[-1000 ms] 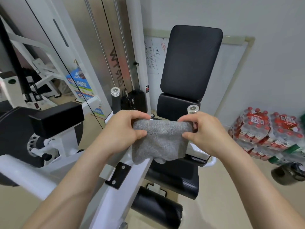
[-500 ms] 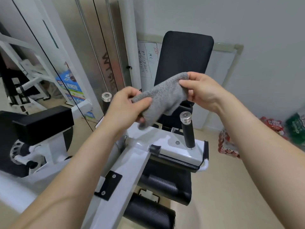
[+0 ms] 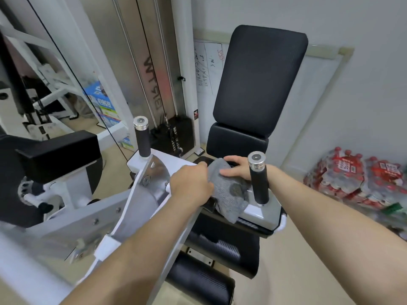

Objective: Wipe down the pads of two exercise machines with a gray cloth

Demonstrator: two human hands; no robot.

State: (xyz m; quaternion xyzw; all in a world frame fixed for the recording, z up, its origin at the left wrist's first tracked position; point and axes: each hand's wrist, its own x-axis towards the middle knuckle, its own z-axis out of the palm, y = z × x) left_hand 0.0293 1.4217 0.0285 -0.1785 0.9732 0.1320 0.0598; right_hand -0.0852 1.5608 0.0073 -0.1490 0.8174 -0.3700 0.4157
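We have the gray cloth [image 3: 229, 192] down on the machine's white plate [image 3: 262, 213], between the two upright handles. Its lower corner droops over the plate's front edge, above the black seat pad [image 3: 222, 245]. Our left grip [image 3: 191, 183] is clenched on the cloth's left edge, knuckles up. Our right grip [image 3: 236, 170] is released, its fingers stretched flat on top of the cloth and its wrist partly hidden behind the right handle [image 3: 259, 181]. The left handle [image 3: 142, 137] stands apart on the other side. Beyond both grips rises the tall black back pad [image 3: 259, 80], with a smaller pad [image 3: 237, 140] just below it. A black roller pad [image 3: 198, 280] sits low in front. Packs of bottled water [image 3: 352, 177] lie on the floor to our right.
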